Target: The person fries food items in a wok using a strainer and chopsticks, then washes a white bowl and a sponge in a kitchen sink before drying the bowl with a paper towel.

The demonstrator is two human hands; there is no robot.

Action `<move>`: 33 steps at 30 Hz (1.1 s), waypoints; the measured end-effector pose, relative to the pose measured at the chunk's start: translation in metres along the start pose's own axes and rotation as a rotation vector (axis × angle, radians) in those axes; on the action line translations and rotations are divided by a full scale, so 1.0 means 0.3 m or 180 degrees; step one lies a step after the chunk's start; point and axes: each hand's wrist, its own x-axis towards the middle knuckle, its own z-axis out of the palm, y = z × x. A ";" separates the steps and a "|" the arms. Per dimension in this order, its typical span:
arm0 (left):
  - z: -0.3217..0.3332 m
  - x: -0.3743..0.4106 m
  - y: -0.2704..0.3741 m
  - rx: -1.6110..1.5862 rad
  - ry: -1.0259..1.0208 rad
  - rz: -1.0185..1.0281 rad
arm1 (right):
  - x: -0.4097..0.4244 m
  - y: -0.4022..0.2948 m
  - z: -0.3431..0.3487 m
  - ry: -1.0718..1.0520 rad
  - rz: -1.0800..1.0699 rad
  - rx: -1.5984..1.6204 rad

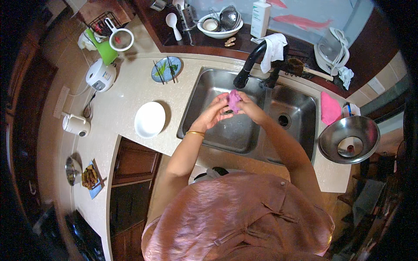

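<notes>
Both hands are over the left basin of a double stainless steel sink [228,137]. My right hand [249,107] grips a bunched purple cloth [233,101] below the spout of the black faucet [250,63]. My left hand [214,111], with a gold bangle at the wrist, is at the cloth's left side, its fingers apart; whether it grips the cloth is unclear. A white bowl [150,119] stands on the counter left of the sink. Behind it lies a blue patterned plate [166,67] with dark chopsticks across it.
A white cloth [274,49] hangs over the faucet. Right of the sink are a pink cloth [329,109] and a steel bowl [349,125]. On the back ledge stand a pump bottle [260,21] and a white basin [218,35] of utensils. A white appliance [101,75] is far left.
</notes>
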 end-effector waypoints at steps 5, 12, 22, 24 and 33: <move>-0.152 0.001 0.008 0.0484 0.0439 -0.0174 | -0.037 -0.013 -0.076 -0.0029 -0.0240 -0.1186; 0.059 0.000 0.053 0.1013 -0.0395 0.0416 | -0.083 -0.084 -0.126 -0.0329 -0.0120 -0.1050; -0.092 -0.088 0.037 0.1486 -0.0713 0.0687 | -0.237 -0.303 -0.154 0.0485 -0.0897 -0.0722; -0.151 -0.101 0.019 0.1553 -0.0357 0.0614 | -0.245 -0.333 -0.135 0.0306 -0.0599 0.0138; -0.055 -0.129 0.063 0.3409 -0.0067 0.1086 | -0.185 -0.267 -0.053 -0.0362 -0.0036 -0.2299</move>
